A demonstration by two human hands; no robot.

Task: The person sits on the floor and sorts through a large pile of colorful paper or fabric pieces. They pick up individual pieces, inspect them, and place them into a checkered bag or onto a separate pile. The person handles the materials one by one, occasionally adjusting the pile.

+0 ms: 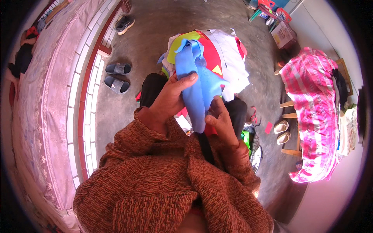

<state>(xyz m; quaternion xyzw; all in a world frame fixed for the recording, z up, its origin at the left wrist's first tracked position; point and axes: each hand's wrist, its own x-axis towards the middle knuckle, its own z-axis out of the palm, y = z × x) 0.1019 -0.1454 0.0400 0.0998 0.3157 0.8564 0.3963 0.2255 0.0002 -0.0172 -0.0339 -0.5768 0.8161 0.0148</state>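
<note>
A folded piece of blue cloth (pixel 193 93) is held up in front of me between both hands. My left hand (pixel 169 97) grips its left side, thumb lying on top and fingers hidden behind it. On the lower right edge, my right hand (pixel 221 118) pinches the cloth between thumb and fingers. Just beyond lies a heap of cloth pieces: a yellow-green piece (pixel 182 40), a red piece (pixel 210 50) and a large white piece (pixel 229 58). The blue cloth covers part of that heap.
Grey slippers (pixel 117 78) and a dark shoe (pixel 124 25) lie on the floor to the left, beside a pink-covered bed (pixel 58 97). At right are pale shoes (pixel 281 132), a pink plaid cloth (pixel 311 116) over wooden furniture, and a cardboard box (pixel 283 35).
</note>
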